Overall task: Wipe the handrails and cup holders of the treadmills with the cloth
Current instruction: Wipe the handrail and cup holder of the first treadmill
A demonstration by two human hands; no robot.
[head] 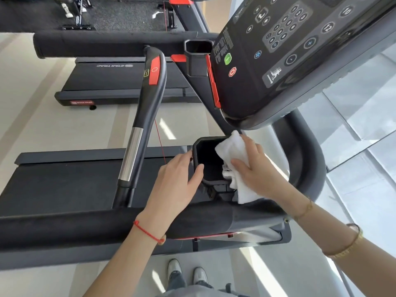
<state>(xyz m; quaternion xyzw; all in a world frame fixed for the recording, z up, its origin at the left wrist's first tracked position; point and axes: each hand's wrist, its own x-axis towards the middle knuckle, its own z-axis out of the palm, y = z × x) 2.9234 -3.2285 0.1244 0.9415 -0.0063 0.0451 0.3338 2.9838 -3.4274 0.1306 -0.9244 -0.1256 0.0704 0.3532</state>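
You stand on a pale gym floor (32, 125) beside a row of treadmills, with bright glazing off to your right.

Your right fingers (240, 163) lie fairly straight across the white cloth (230, 146), pressing it over the right-hand rim of the cup holder (198, 144); the thumb is hidden under the folds, so you cannot tell whether it pinches. Your right hand (252, 166) sits flat on top, with the cloth's tail hanging down the outer wall. Your left hand (177, 174) steadies the holder from the other side: its thumb hooks over the near rim and its fingers rest against the left wall, gripping nothing else.

To do this step well, I judge you should bunch the cloth round your fingertips and push it down inside, since the floor and corners of the cup look untouched. Follow each flat wall in turn, then run round the lip. Keep the left hand bracing so the holder does not flex.

The holder is matt black plastic, a deep faceted well with angled corners that will likely trap dust. The cloth looks soft, thick and terry-like, folded in several layers. Just left, the handrail (147, 99) curves up in smooth dark plastic with a red pad and a polished metal sleeve lower down. The long side bar (85, 228) under your forearms looks foam-covered, duller and grippier. A second cup holder (198, 58) sits further up, beside the glossy console (278, 61).
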